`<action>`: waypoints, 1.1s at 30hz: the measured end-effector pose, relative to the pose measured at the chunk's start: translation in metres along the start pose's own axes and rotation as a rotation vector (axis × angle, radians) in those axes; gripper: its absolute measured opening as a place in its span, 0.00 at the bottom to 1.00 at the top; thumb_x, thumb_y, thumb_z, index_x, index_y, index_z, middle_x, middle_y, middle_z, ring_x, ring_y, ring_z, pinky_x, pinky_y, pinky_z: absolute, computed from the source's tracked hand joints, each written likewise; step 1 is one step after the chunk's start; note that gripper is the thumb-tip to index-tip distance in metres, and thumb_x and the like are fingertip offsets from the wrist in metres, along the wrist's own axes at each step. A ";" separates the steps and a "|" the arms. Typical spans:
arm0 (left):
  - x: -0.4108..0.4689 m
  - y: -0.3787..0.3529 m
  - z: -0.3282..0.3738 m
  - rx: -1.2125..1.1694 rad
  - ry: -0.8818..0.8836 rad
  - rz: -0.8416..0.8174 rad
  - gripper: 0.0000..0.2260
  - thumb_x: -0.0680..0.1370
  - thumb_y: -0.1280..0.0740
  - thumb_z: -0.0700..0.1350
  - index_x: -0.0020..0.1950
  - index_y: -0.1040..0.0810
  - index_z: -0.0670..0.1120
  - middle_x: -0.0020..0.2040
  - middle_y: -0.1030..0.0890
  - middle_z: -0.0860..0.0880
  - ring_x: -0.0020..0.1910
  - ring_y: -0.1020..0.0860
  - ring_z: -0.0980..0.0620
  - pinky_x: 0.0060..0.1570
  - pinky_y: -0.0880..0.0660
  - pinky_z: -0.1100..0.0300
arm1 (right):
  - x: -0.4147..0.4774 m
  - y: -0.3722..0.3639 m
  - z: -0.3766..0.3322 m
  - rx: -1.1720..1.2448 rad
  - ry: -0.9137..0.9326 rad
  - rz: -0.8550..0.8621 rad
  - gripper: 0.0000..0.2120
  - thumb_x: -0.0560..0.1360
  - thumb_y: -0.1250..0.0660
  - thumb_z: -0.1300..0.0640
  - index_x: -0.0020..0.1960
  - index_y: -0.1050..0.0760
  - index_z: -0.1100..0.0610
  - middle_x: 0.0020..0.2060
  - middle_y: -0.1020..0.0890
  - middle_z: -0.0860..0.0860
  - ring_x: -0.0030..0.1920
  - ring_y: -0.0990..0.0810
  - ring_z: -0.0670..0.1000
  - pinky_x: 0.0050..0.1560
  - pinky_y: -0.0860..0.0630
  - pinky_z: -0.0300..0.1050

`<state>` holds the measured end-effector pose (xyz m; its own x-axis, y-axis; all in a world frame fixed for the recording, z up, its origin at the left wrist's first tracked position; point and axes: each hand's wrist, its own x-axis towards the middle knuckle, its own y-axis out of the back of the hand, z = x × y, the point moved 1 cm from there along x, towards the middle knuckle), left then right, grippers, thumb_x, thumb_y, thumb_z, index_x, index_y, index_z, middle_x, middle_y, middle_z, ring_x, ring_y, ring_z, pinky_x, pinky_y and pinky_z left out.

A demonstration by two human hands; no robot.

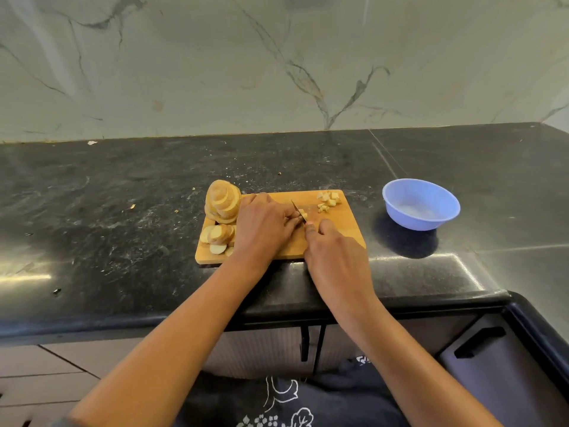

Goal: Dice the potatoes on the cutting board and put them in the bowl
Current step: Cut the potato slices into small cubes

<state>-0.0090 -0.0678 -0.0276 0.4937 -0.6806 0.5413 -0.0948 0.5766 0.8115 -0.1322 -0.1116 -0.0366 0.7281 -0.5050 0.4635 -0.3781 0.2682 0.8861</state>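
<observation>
A wooden cutting board [345,232] lies on the black counter. Stacked potato slices [223,200] stand at its far left corner, with a smaller pile of slices [217,237] nearer me. Diced potato cubes [328,200] lie at the far right corner. My left hand [264,224] holds a small potato piece [303,214] down at the board's middle, fingers curled on it. My right hand [334,251] grips a knife [298,211], whose blade points away from me and meets that piece. The blue bowl [421,204] stands to the right of the board, apparently with nothing in it.
The black stone counter [123,217] has crumbs and potato bits scattered on it. A marble-patterned wall [277,63] rises behind. The counter turns a corner at the right, with cabinet doors and black handles [478,342] below the front edge.
</observation>
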 end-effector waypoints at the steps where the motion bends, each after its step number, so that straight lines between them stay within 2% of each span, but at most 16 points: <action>1: 0.000 -0.001 0.000 0.014 -0.008 0.001 0.06 0.73 0.29 0.50 0.44 0.14 0.51 0.37 0.20 0.44 0.42 0.24 0.45 0.51 0.35 0.53 | -0.002 0.001 0.002 0.007 -0.004 -0.006 0.19 0.57 0.19 0.61 0.47 0.17 0.58 0.37 0.21 0.53 0.17 0.32 0.50 0.22 0.54 0.36; 3: -0.002 -0.003 -0.002 0.052 -0.041 -0.009 0.06 0.74 0.29 0.50 0.45 0.14 0.50 0.37 0.18 0.45 0.42 0.23 0.45 0.57 0.34 0.53 | -0.011 0.005 0.009 0.039 0.002 0.019 0.24 0.55 0.18 0.61 0.50 0.17 0.58 0.34 0.23 0.53 0.17 0.35 0.50 0.21 0.51 0.36; 6: -0.003 -0.004 -0.004 0.087 -0.087 -0.006 0.07 0.76 0.32 0.51 0.46 0.15 0.50 0.39 0.16 0.46 0.44 0.22 0.46 0.67 0.38 0.51 | -0.024 0.010 0.018 0.092 0.014 0.068 0.25 0.57 0.19 0.62 0.53 0.18 0.60 0.32 0.25 0.52 0.19 0.41 0.49 0.22 0.57 0.34; 8: -0.004 -0.004 -0.004 0.096 -0.089 -0.029 0.09 0.78 0.35 0.51 0.50 0.16 0.51 0.43 0.16 0.47 0.47 0.22 0.48 0.72 0.45 0.52 | -0.021 0.008 0.023 0.107 0.015 0.067 0.22 0.60 0.21 0.63 0.54 0.18 0.60 0.33 0.25 0.52 0.18 0.39 0.50 0.19 0.51 0.36; 10: -0.004 -0.002 -0.003 0.107 -0.081 -0.064 0.11 0.79 0.38 0.53 0.54 0.17 0.53 0.47 0.16 0.50 0.50 0.22 0.50 0.74 0.52 0.53 | -0.012 0.003 0.027 0.111 -0.008 0.055 0.21 0.63 0.23 0.63 0.56 0.19 0.60 0.34 0.25 0.53 0.19 0.32 0.53 0.19 0.43 0.39; 13: -0.007 0.000 -0.003 0.098 -0.080 -0.108 0.13 0.80 0.40 0.54 0.59 0.19 0.54 0.54 0.17 0.51 0.55 0.23 0.53 0.73 0.60 0.55 | -0.001 -0.001 0.035 0.151 -0.075 0.043 0.18 0.70 0.29 0.62 0.60 0.21 0.58 0.37 0.24 0.54 0.23 0.27 0.55 0.22 0.38 0.41; 17: -0.012 0.004 -0.002 0.111 -0.099 -0.174 0.15 0.81 0.42 0.54 0.64 0.23 0.54 0.60 0.20 0.52 0.64 0.27 0.55 0.72 0.64 0.53 | -0.006 0.000 0.033 0.259 -0.059 0.114 0.17 0.70 0.29 0.62 0.59 0.20 0.58 0.36 0.24 0.53 0.24 0.27 0.55 0.21 0.34 0.44; 22: -0.019 0.006 -0.003 0.188 -0.121 -0.280 0.20 0.81 0.47 0.56 0.72 0.32 0.54 0.69 0.27 0.55 0.72 0.35 0.56 0.72 0.67 0.47 | -0.017 0.004 0.022 0.311 -0.084 0.128 0.16 0.70 0.29 0.61 0.58 0.19 0.56 0.35 0.24 0.51 0.25 0.28 0.53 0.24 0.39 0.41; 25: -0.024 0.007 -0.004 0.201 -0.148 -0.298 0.22 0.82 0.50 0.57 0.74 0.35 0.53 0.72 0.31 0.56 0.73 0.39 0.55 0.71 0.69 0.47 | -0.016 0.005 0.019 0.330 -0.096 0.126 0.16 0.70 0.30 0.61 0.58 0.19 0.55 0.36 0.24 0.51 0.25 0.27 0.54 0.25 0.39 0.41; 28: -0.028 0.008 -0.005 0.206 -0.171 -0.299 0.28 0.79 0.58 0.59 0.74 0.34 0.51 0.72 0.31 0.55 0.74 0.39 0.53 0.68 0.74 0.51 | -0.016 0.006 0.016 0.342 -0.070 0.121 0.16 0.70 0.30 0.60 0.58 0.19 0.56 0.35 0.23 0.51 0.25 0.27 0.54 0.26 0.40 0.40; 33: -0.030 0.009 -0.003 0.219 -0.176 -0.339 0.32 0.76 0.62 0.59 0.75 0.38 0.50 0.74 0.35 0.54 0.75 0.43 0.53 0.68 0.73 0.51 | -0.015 0.005 0.013 0.330 -0.068 0.116 0.16 0.70 0.30 0.60 0.58 0.19 0.56 0.35 0.23 0.52 0.26 0.26 0.55 0.25 0.39 0.40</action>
<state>-0.0217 -0.0408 -0.0367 0.3752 -0.8926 0.2499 -0.1433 0.2105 0.9670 -0.1529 -0.1134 -0.0392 0.6343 -0.5431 0.5502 -0.6280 0.0530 0.7764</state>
